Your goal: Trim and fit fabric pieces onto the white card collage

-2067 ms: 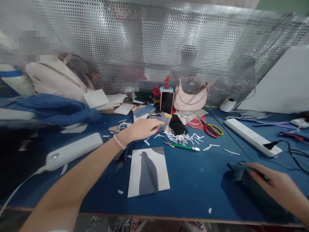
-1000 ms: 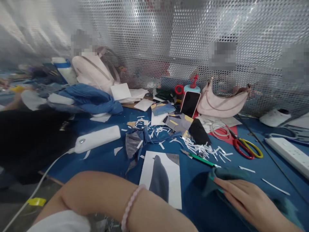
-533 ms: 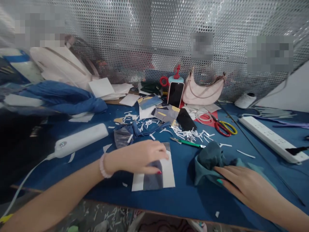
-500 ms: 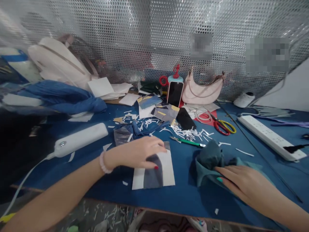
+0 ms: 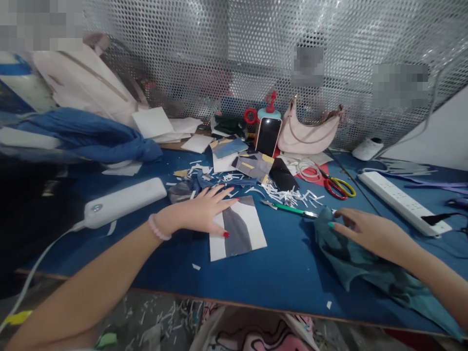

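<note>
On the blue table [image 5: 288,280], the left hand [image 5: 199,214] spreads its fingers over the card [image 5: 239,234], gripping nothing; right of the card, the right hand [image 5: 371,234] half-curls on cloth [image 5: 365,271], grip unclear.

A perforated metal screen [image 5: 190,58] stood behind the blue tabletop [image 5: 288,273]. Near it, a pale pink handbag [image 5: 309,139] sat beside an upright phone [image 5: 268,137], which stood in front of a container with a light-blue top [image 5: 268,113]. Farther right lay a white power strip [image 5: 398,197], a black plug [image 5: 432,220] fitted in it. Toward the left rested a long white device [image 5: 126,201], with crumpled blue cloth [image 5: 84,129] beyond it and a pale backpack [image 5: 80,78] behind.
</note>
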`<control>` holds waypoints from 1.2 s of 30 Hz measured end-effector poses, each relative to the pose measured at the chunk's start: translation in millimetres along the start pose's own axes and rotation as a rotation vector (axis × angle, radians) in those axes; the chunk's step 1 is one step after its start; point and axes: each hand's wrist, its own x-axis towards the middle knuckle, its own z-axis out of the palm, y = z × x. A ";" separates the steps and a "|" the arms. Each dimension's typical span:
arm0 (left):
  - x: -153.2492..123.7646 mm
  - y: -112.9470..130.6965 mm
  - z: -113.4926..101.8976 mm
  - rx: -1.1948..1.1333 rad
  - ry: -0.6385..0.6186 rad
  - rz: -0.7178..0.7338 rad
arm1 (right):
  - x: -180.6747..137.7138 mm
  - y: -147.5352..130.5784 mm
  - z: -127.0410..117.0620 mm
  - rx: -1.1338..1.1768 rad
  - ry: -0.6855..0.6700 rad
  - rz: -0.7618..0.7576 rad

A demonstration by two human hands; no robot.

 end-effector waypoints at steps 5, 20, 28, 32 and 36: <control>-2.3 -7.5 2.4 -0.004 0.052 0.051 | 22.1 -6.8 11.4 0.214 0.043 -0.216; 8.1 12.0 -0.5 -0.258 0.531 0.227 | 0.7 -25.5 -36.2 0.843 0.398 -0.311; 39.3 97.5 -5.2 -0.580 0.447 0.514 | 5.9 -31.2 -30.8 0.959 0.413 -0.412; 54.3 115.4 -8.7 -0.648 0.368 0.504 | 10.5 -28.4 -26.2 1.035 0.460 -0.408; 53.9 108.8 -8.2 -0.595 0.415 0.451 | 23.2 -17.2 -18.7 0.984 0.478 -0.372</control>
